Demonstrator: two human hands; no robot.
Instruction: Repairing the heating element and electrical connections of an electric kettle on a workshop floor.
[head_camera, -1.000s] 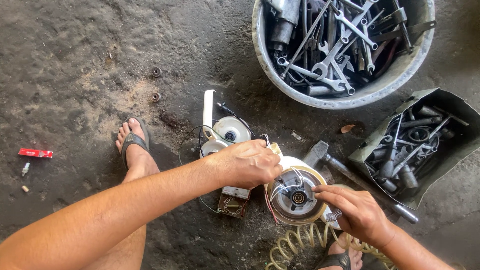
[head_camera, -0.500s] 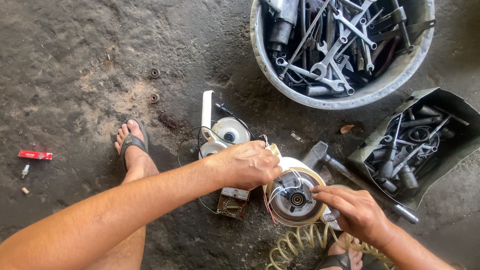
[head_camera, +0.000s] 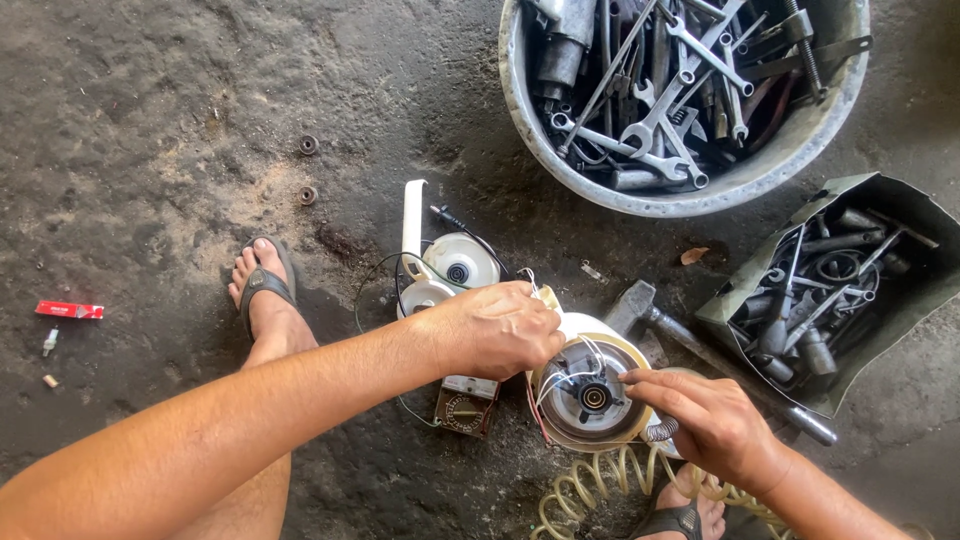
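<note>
Since the earlier frames little has shifted: the right hand (head_camera: 715, 425) has crept slightly up along the rim of the round motor (head_camera: 588, 395), its fingertips now at the motor's right edge beside the thin white wires (head_camera: 570, 375). Left hand (head_camera: 495, 330) is unchanged in place.

Left hand: closed over the top left of the motor, fingers curled down on its pale casing, gripping it steady. Right hand: fingers drawn together in a pinch at the motor's edge; what sits between the fingertips is too small to tell.

Motor: on the concrete floor (head_camera: 150, 120), between the two hands, round face turned up toward the camera, dark hub at centre. Just left of it lie white plastic housing parts (head_camera: 450, 265) with a black cable, and a small brown dial box (head_camera: 462, 410) below the left wrist.

A hammer (head_camera: 650, 310) lies just right of the motor, its handle running toward the lower right. A coiled yellowish hose (head_camera: 590, 485) lies below the motor. A round basin of spanners and tools (head_camera: 790, 165) sits at top right; a grey-green metal box of sockets and tools (head_camera: 735, 305) lies at right.

A foot in a sandal (head_camera: 262, 290) rests left of the left forearm. Two small dark rings (head_camera: 308, 170) lie on the floor above it. A red packet (head_camera: 68, 310) lies at far left.
</note>
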